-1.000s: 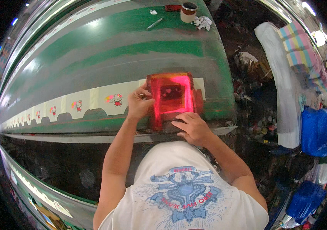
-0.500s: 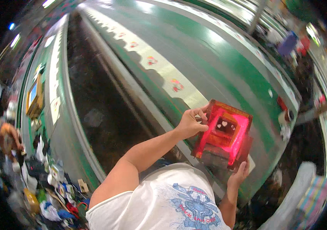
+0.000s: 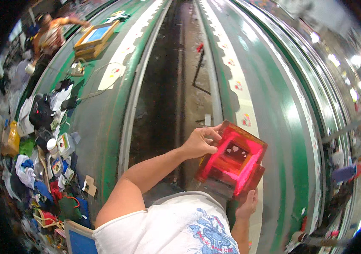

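Between my hands is a small screen-printing frame [image 3: 249, 136], tilted, its edges stained red and its inside smeared bright pink. Pale heart shapes show on its dark middle. My left hand [image 3: 201, 142] grips the frame's upper left edge, thumb and fingers bent around it. At the lower right corner my right hand [image 3: 247, 205] holds the frame from below, its fingers partly hidden. A dark, blurred block [image 3: 219, 187] lies along the frame's near end; its kind I cannot make out. Beyond the frame runs a pale strip [image 3: 240, 95] with red printed motifs.
Long green-grey tables [image 3: 273, 110] stretch away on both sides of a dark aisle [image 3: 159, 106]. On the left table sit a wooden frame [image 3: 88, 51], a cable, and a heap of cloths, bottles and tubs [image 3: 53, 148]. A co-worker [image 3: 51, 36] stands at far left, arm extended.
My view has swung left, bringing the aisle, the left table and the co-worker further into sight. Both hands keep hold of the printing frame, which sits slightly further left and lower in view.
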The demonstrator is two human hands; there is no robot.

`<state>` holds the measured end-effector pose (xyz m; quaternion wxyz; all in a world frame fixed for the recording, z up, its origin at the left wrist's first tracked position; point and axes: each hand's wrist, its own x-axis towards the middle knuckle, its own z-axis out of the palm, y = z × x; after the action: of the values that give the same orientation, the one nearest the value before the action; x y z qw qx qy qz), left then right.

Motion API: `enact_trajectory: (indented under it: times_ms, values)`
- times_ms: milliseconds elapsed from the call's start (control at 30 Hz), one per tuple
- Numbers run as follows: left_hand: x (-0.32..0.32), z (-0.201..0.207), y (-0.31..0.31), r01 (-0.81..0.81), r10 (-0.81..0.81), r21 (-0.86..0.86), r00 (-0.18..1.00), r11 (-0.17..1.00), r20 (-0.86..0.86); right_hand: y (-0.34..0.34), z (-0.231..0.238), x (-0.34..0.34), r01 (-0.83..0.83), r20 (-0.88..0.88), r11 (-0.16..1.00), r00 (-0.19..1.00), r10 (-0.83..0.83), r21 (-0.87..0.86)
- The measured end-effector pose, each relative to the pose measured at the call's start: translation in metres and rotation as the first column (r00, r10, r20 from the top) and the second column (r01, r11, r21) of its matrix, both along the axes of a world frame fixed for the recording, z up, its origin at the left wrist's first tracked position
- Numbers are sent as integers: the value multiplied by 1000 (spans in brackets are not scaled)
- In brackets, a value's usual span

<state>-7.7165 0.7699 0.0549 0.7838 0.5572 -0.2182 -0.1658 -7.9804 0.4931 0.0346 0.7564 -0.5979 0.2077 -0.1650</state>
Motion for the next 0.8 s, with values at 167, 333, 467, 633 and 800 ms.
enact_trajectory:
  times_ms: [167, 333, 467, 633, 800]
  values:
    - [55, 6, 75, -162, 163, 70, 987, 984, -5, 38, 14, 113, -235, 86, 972, 968, 236, -18]
    - [68, 9, 142, -467, 444, 162, 882, 869, 160, 75, 21, 207, -358, 104, 934, 928, 358, -18]
    - [63, 9, 188, -649, 647, 155, 759, 745, 71, 105, 28, 284, -609, 134, 791, 781, 610, -48]
    - [56, 9, 235, -851, 862, 191, 505, 489, 43, 157, 18, 383, -809, 116, 588, 583, 804, -11]
    - [67, -14, 271, -931, 970, 288, 242, 224, 27, 214, -6, 482, -914, 70, 406, 406, 911, 24]
